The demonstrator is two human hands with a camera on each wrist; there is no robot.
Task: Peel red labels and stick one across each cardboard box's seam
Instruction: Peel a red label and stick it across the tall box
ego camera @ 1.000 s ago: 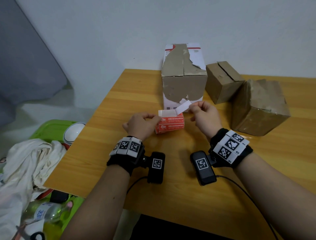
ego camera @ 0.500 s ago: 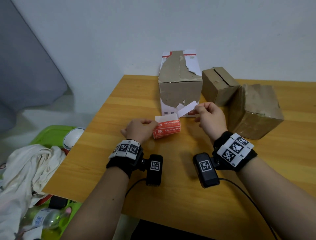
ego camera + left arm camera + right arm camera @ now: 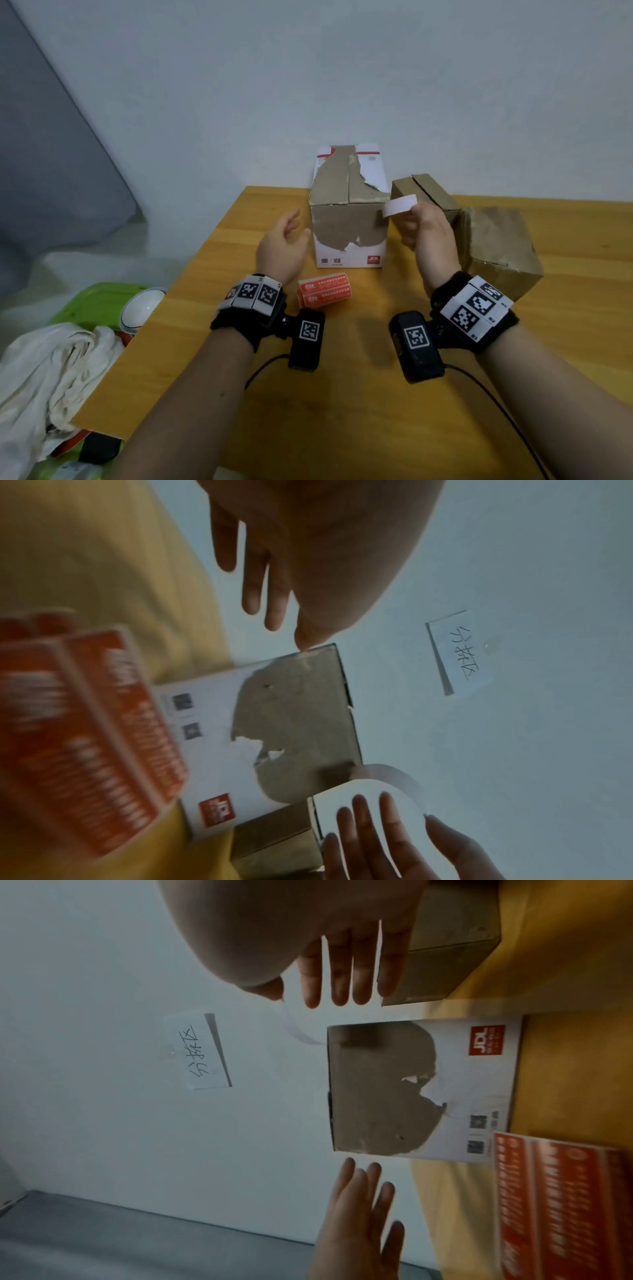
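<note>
The tall torn cardboard box (image 3: 347, 219) stands at the table's back, its top seam running front to back. My right hand (image 3: 412, 219) pinches a peeled label (image 3: 399, 205), white back toward me, at the box's upper right corner. In the right wrist view the label (image 3: 296, 1027) hangs from my thumb beside the box (image 3: 380, 1088). My left hand (image 3: 293, 226) hovers open just left of the box, holding nothing. The red label stack (image 3: 323, 289) lies on the table in front of the box. A small brown box (image 3: 424, 190) and a crumpled box (image 3: 500, 246) sit to the right.
The wooden table (image 3: 342, 411) ends at the left, where a green tub (image 3: 85, 305) with a white bowl (image 3: 140, 308) and a heap of white cloth (image 3: 41, 370) sit lower down. A handwritten paper note (image 3: 202, 1053) hangs on the wall behind.
My left hand let go of the label stack, which now lies on the table, and rose toward the box's left side. My right hand carried the peeled label up to the box.
</note>
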